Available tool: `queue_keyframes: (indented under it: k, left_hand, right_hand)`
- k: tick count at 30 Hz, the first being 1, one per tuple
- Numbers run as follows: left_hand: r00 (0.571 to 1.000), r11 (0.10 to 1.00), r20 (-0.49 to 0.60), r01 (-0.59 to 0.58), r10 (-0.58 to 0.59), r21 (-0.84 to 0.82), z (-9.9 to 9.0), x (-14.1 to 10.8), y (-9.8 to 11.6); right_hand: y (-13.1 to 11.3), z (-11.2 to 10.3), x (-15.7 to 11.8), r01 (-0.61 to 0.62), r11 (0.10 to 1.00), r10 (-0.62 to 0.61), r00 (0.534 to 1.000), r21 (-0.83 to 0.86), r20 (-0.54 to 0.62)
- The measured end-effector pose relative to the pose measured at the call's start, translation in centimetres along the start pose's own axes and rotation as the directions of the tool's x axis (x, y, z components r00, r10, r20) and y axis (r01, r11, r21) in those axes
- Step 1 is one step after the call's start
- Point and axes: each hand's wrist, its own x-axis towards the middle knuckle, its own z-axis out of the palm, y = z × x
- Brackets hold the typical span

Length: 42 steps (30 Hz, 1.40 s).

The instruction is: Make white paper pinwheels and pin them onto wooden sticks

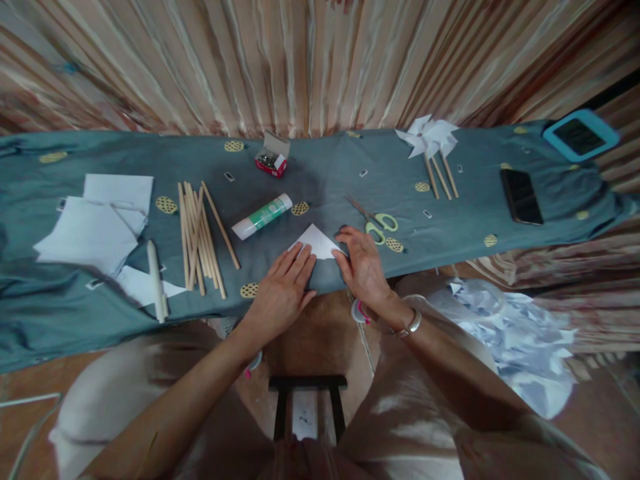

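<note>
A white sheet of paper (316, 241), folded into a triangle, lies near the front edge of the cloth-covered table. My left hand (285, 283) rests flat over its left corner, fingers stretched out. At the right corner, my right hand (364, 267) has its thumb and curled fingers closed on the paper. Just beyond that hand are scissors (373, 220) with light green handles. A white and green glue stick (263, 217) lies on its side beyond my left hand. Several wooden sticks (200, 240) lie in a loose bundle to the left.
White paper sheets (95, 227) and a white pen-like tool (155, 280) lie at left. An open red box of small metal pieces (271, 160) stands behind. Paper pinwheels (429, 139), a phone (521, 196) and a blue-framed device (580, 135) are at right. A bag of paper pieces (515, 333) sits below.
</note>
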Motion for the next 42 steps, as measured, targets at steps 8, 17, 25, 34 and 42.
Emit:
queue_keyframes:
  k: [8, 17, 25, 34, 42]
  left_hand:
    - [0.998, 0.998, -0.034, 0.056, -0.056, -0.009, -1.4, -1.8, -1.2]
    - [0.984, 0.981, -0.101, 0.158, -0.147, 0.109, -3.3, -2.6, -2.1]
    - [0.971, 0.979, -0.156, 0.193, -0.181, 0.065, -3.1, -1.9, -2.6]
    - [0.963, 0.992, -0.239, 0.129, -0.123, 0.007, -2.5, -0.1, -1.8]
    - [0.95, 0.999, -0.308, -0.046, 0.05, 0.023, -2.4, 1.2, 0.2]
  right_hand:
    - [1.0, -0.7, -0.8, 0.012, 0.999, -0.012, 1.0, 0.032, -0.005]
    - [1.3, -1.0, -0.8, 0.036, 0.999, -0.036, 0.999, 0.032, 0.005]
    - [0.6, -0.9, 0.2, -0.03, 0.995, 0.024, 0.998, 0.099, 0.06]
    - [-0.8, -1.1, 0.6, -0.125, 0.951, 0.089, 0.987, 0.282, 0.137]
    - [-3.0, -2.3, 0.5, -0.026, 0.964, -0.04, 0.971, 0.266, 0.238]
